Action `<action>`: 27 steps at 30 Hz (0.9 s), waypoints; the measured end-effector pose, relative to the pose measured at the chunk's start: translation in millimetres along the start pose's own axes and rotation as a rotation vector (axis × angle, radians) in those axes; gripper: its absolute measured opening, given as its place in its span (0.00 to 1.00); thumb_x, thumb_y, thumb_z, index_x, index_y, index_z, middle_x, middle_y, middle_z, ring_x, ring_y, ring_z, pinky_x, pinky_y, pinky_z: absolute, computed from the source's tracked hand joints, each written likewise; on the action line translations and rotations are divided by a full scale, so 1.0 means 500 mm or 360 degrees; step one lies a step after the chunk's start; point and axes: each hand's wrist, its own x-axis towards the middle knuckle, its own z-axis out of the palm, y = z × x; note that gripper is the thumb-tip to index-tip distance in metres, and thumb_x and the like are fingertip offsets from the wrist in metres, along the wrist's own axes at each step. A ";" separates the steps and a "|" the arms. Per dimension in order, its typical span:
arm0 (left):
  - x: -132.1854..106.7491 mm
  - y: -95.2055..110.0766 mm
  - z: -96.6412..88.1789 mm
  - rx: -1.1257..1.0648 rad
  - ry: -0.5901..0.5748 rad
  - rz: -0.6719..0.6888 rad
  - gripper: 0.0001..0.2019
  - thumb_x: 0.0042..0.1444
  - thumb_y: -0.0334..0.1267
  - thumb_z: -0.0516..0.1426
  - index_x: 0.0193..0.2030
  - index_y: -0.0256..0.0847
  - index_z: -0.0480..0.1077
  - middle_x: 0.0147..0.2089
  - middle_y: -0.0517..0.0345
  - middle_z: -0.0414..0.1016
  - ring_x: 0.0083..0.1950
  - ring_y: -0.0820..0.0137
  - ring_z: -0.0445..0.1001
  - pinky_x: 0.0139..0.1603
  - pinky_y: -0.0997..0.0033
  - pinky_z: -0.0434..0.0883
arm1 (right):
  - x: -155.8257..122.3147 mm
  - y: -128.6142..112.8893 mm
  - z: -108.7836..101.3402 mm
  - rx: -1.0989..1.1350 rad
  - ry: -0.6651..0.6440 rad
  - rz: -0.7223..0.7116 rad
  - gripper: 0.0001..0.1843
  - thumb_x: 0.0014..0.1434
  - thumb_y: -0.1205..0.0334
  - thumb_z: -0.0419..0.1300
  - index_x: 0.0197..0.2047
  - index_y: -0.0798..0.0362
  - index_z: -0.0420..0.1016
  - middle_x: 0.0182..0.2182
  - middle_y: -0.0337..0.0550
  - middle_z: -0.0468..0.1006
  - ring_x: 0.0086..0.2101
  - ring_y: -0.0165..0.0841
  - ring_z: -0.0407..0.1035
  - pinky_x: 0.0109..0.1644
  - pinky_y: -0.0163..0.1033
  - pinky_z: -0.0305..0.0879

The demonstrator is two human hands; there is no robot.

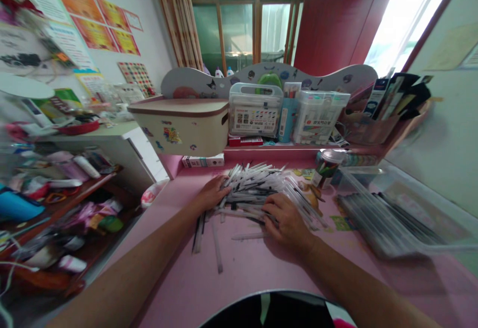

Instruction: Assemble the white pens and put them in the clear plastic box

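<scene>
A loose heap of slim translucent pens (257,181), some with black parts, lies on the pink desk (239,273). At the heap's left edge is my left hand (212,194), its fingers curled against several pens; some fingertips are hidden among them. My right hand (286,221) bends its fingers over pens at the heap's front right, palm down. One stray pen (217,248) points toward me below the left hand. Another pen (248,237) lies crosswise beside my right hand. More pens (304,201) fan out to the right of the heap.
On the right stands a clear plastic bin (414,208) holding dark-looking pens, with a lidded jar (328,166) behind it. A shelf above the desk carries a cream storage box (182,129), marker cases (256,111) and a pen holder (377,124). Cluttered shelves (74,193) stand left.
</scene>
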 end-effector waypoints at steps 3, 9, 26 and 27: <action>-0.012 0.006 0.002 -0.0011 0.0018 0.0004 0.24 0.57 0.47 0.55 0.57 0.38 0.70 0.58 0.44 0.75 0.59 0.55 0.72 0.62 0.57 0.66 | -0.002 0.000 0.005 -0.0005 -0.0061 0.0005 0.08 0.56 0.69 0.57 0.39 0.55 0.76 0.40 0.50 0.74 0.42 0.41 0.65 0.49 0.50 0.65; -0.030 0.023 0.007 -0.0033 0.0049 -0.0058 0.24 0.57 0.47 0.54 0.57 0.38 0.70 0.59 0.44 0.74 0.61 0.55 0.70 0.64 0.57 0.64 | -0.002 -0.014 0.002 -0.0003 -0.0160 0.0009 0.08 0.57 0.68 0.59 0.40 0.53 0.77 0.43 0.50 0.73 0.45 0.42 0.64 0.52 0.51 0.63; -0.137 -0.017 -0.099 0.0232 0.0134 -0.0249 0.15 0.55 0.42 0.50 0.40 0.38 0.75 0.42 0.46 0.78 0.45 0.58 0.76 0.49 0.59 0.73 | 0.001 -0.051 -0.009 0.0036 -0.0445 -0.0002 0.05 0.54 0.67 0.64 0.36 0.52 0.75 0.46 0.46 0.73 0.50 0.42 0.61 0.56 0.49 0.58; -0.146 -0.024 -0.104 0.0303 0.0118 -0.0256 0.15 0.55 0.41 0.51 0.41 0.37 0.75 0.41 0.47 0.78 0.43 0.59 0.77 0.47 0.59 0.73 | 0.001 -0.051 -0.009 0.0038 -0.0450 -0.0001 0.05 0.54 0.67 0.64 0.36 0.52 0.75 0.46 0.46 0.73 0.50 0.41 0.61 0.56 0.49 0.58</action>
